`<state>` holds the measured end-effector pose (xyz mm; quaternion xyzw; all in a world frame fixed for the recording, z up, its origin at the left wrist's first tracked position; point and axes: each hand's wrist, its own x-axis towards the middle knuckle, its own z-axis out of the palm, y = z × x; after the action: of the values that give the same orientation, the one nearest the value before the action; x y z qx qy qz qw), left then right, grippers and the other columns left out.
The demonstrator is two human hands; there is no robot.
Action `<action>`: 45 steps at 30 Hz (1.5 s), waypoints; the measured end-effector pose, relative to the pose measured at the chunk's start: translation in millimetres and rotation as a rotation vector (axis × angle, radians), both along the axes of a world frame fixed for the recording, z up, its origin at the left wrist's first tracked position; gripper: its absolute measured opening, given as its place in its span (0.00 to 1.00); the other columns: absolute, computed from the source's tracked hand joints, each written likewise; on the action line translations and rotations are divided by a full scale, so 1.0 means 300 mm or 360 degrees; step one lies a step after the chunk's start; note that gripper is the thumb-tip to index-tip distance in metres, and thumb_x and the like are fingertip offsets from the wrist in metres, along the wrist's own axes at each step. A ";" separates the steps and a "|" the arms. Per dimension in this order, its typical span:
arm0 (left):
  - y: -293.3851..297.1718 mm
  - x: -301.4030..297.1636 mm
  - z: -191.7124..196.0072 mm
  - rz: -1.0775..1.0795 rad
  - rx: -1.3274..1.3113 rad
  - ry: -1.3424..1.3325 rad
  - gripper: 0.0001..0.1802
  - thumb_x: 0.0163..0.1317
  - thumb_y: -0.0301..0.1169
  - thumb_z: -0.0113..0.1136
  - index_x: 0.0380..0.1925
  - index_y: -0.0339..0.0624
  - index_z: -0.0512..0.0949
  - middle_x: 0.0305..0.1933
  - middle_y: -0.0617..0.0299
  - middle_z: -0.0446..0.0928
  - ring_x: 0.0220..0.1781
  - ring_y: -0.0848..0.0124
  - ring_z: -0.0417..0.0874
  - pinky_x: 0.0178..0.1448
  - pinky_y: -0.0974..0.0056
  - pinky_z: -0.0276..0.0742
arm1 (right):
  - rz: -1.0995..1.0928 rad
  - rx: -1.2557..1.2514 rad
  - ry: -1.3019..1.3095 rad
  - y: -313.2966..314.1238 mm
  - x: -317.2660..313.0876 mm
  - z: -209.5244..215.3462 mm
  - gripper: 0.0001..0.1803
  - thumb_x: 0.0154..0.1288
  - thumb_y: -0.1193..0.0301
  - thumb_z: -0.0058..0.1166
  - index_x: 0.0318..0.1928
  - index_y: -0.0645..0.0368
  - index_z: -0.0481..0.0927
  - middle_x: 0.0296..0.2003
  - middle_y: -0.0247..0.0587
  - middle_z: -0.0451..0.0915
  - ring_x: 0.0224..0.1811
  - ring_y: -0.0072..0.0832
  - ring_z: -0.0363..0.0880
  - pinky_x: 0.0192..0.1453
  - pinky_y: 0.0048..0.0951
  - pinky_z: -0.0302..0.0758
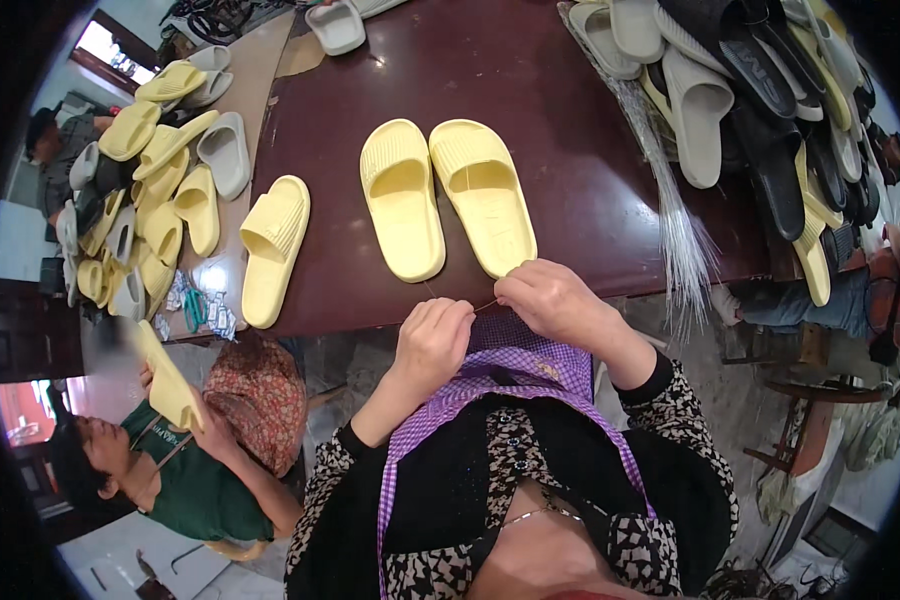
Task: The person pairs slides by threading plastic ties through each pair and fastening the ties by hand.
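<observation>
one strand (485, 306), at six o'clock from two slippers (410, 235), is pinched by left hand (433, 340) and right hand (555, 303); uneven pulling could snap it.

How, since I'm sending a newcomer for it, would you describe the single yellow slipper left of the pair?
Find the large dark red table, then its left side by the near edge. The yellow slipper lies there between the grey-and-yellow pile and the yellow pair. Unlike its paired neighbours, it lies alone.
</observation>
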<state>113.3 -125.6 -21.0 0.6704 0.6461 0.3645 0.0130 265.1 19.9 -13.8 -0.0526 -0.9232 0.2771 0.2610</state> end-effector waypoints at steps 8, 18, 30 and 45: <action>0.019 -0.013 0.034 -0.0066 -0.0032 -0.0023 0.06 0.51 0.21 0.60 0.30 0.37 0.74 0.27 0.55 0.73 0.30 0.58 0.76 0.36 0.59 0.72 | -0.0005 0.0063 -0.0108 -0.015 0.017 0.037 0.05 0.51 0.77 0.57 0.29 0.60 0.73 0.22 0.42 0.74 0.27 0.38 0.76 0.33 0.36 0.72; 0.052 -0.028 0.003 -0.0052 -0.0059 0.0002 0.06 0.51 0.19 0.59 0.30 0.36 0.76 0.27 0.52 0.75 0.30 0.55 0.77 0.35 0.57 0.73 | -0.0132 0.0175 -0.0213 0.023 -0.031 0.010 0.04 0.53 0.76 0.54 0.27 0.59 0.73 0.22 0.43 0.74 0.27 0.40 0.75 0.32 0.39 0.72; 0.369 -0.235 -0.065 0.0100 0.0018 -0.0046 0.04 0.56 0.25 0.56 0.27 0.36 0.75 0.29 0.49 0.77 0.33 0.52 0.80 0.37 0.54 0.76 | -0.0509 0.0177 -0.0173 0.240 -0.241 -0.047 0.05 0.58 0.73 0.52 0.33 0.62 0.76 0.30 0.48 0.79 0.36 0.44 0.79 0.39 0.40 0.76; 0.393 -0.258 -0.128 0.0142 0.0110 -0.0176 0.04 0.56 0.25 0.58 0.30 0.37 0.77 0.30 0.53 0.78 0.32 0.56 0.80 0.37 0.57 0.76 | -0.1133 -0.0206 -0.0550 0.618 -0.456 -0.103 0.16 0.58 0.62 0.55 0.33 0.64 0.83 0.30 0.54 0.81 0.33 0.42 0.82 0.40 0.37 0.76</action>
<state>35.8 -7.7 -59.3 0.6199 0.6606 0.4234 0.0094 128.3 205.2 -44.8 -0.4314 -0.8582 0.2140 0.1779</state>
